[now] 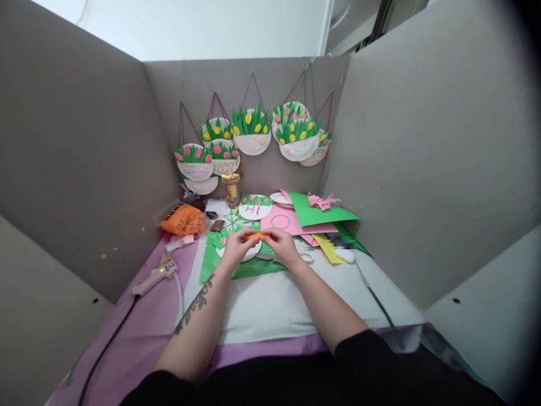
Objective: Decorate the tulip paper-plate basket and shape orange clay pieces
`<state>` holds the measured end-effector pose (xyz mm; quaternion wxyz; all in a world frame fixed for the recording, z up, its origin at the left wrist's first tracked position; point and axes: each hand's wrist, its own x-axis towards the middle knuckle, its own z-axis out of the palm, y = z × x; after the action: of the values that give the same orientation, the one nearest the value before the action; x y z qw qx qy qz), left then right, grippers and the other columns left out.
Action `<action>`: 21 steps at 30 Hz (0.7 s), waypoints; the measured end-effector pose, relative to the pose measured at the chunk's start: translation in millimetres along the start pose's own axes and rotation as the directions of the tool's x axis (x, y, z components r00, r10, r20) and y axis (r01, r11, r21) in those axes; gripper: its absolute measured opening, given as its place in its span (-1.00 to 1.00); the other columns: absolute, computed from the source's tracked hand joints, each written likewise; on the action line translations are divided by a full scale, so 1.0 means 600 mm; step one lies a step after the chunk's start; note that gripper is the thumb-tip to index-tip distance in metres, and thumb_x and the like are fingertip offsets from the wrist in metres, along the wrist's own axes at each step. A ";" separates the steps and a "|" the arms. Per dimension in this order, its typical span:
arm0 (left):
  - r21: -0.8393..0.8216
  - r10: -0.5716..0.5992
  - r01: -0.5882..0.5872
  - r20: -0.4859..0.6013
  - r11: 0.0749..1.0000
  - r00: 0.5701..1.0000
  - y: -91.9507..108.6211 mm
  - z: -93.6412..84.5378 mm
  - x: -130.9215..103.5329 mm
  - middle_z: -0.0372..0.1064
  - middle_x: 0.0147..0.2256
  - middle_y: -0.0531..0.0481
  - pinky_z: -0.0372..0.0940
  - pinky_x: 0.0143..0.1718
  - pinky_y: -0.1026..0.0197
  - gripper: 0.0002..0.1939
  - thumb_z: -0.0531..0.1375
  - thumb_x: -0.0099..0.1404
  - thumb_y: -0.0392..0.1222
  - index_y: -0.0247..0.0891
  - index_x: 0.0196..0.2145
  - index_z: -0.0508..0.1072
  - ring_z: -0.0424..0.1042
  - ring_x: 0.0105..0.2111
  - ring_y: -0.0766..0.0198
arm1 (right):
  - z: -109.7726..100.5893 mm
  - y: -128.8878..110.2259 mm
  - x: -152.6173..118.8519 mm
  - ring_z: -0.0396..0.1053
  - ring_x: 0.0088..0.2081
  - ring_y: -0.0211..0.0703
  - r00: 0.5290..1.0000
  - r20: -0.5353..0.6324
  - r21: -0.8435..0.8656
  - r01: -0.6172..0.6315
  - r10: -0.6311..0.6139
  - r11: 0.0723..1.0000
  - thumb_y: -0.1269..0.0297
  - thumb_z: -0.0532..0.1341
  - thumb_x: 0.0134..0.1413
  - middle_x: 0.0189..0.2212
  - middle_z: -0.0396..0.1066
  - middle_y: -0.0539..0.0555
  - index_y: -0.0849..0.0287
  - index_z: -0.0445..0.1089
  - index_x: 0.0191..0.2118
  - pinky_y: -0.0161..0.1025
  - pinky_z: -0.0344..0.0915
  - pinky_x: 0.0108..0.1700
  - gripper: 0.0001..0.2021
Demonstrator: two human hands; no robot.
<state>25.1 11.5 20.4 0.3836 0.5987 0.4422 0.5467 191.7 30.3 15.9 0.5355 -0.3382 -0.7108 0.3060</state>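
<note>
Between my fingertips is a narrow orange piece (255, 236), too small to tell its kind. My left hand (240, 246) pinches its left end, while my right hand (281, 245) closes on the other end. Under both hands lies a paper-plate craft (252, 252) with green paper grass and pink flowers, partly hidden by my fingers. It rests on a green sheet (253, 270). Just right of my right wrist, white scissors handles (307, 257) show. Another plate craft (255, 210), with red "HI" lettering, lies flat behind my hands.
A pink glue gun (160, 274) with a cord lies at left, near an orange bag (186, 220). A jar (231, 190) stands at the back. Pink paper (281, 221) and green paper (323, 210) overlap at right. Finished plate crafts (252, 135) hang on the grey back panel.
</note>
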 end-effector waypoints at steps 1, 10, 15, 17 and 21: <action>-0.031 -0.017 0.017 0.013 0.999 1.000 0.002 0.002 -0.001 0.46 -0.27 -0.09 0.36 -0.36 0.25 -0.55 0.32 0.02 -0.08 -0.27 -0.11 0.48 0.45 -0.38 0.28 | -0.001 0.000 0.000 0.40 -0.33 -0.18 0.999 -0.026 -0.018 0.020 -0.020 1.000 0.27 0.23 0.01 -0.37 0.47 0.07 0.15 0.50 -0.31 -0.22 0.36 -0.24 -0.86; 0.106 -0.031 0.028 0.021 0.994 0.999 0.004 -0.001 -0.001 0.47 -0.40 -0.09 0.34 -0.31 0.21 -0.68 0.29 0.06 -0.04 -0.34 -0.29 0.53 0.44 -0.40 0.26 | -0.001 -0.009 -0.001 0.37 -0.19 -0.16 0.993 -0.030 -0.016 0.110 -0.111 0.994 0.35 0.27 -0.06 -0.18 0.42 0.10 0.11 0.45 -0.15 -0.24 0.36 -0.21 -0.73; 0.070 0.009 -0.009 -0.006 0.998 1.000 -0.003 -0.002 0.000 0.46 -0.38 -0.06 0.33 -0.28 0.22 -0.69 0.30 0.05 -0.06 -0.31 -0.29 0.52 0.43 -0.37 0.25 | 0.004 0.000 -0.002 0.41 -0.20 -0.15 0.998 0.043 -0.033 0.042 -0.040 0.999 0.32 0.27 -0.04 -0.19 0.47 0.10 0.10 0.45 -0.13 -0.21 0.36 -0.19 -0.72; -0.024 -0.031 0.031 0.011 0.999 0.999 -0.001 0.002 -0.001 0.46 -0.30 -0.07 0.36 -0.31 0.20 -0.57 0.30 0.05 -0.07 -0.28 -0.12 0.46 0.45 -0.35 0.25 | 0.004 0.001 -0.002 0.42 -0.28 -0.16 0.999 0.007 -0.050 0.039 -0.038 0.998 0.33 0.24 0.00 -0.31 0.49 0.08 0.14 0.49 -0.23 -0.21 0.35 -0.19 -0.83; -0.093 -0.088 0.095 0.071 0.991 0.994 0.003 0.007 -0.001 0.43 -0.17 -0.12 0.38 -0.33 0.20 -0.47 0.30 0.05 -0.05 -0.24 -0.01 0.38 0.46 -0.31 0.24 | 0.001 -0.001 0.000 0.40 -0.31 -0.17 0.993 -0.009 -0.080 0.116 -0.117 0.990 0.33 0.23 0.02 -0.38 0.47 0.06 0.13 0.49 -0.31 -0.22 0.33 -0.22 -0.89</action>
<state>29.2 10.2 21.5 0.4511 0.5765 0.4294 0.5289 191.4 29.9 16.0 0.5434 -0.3190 -0.7373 0.2436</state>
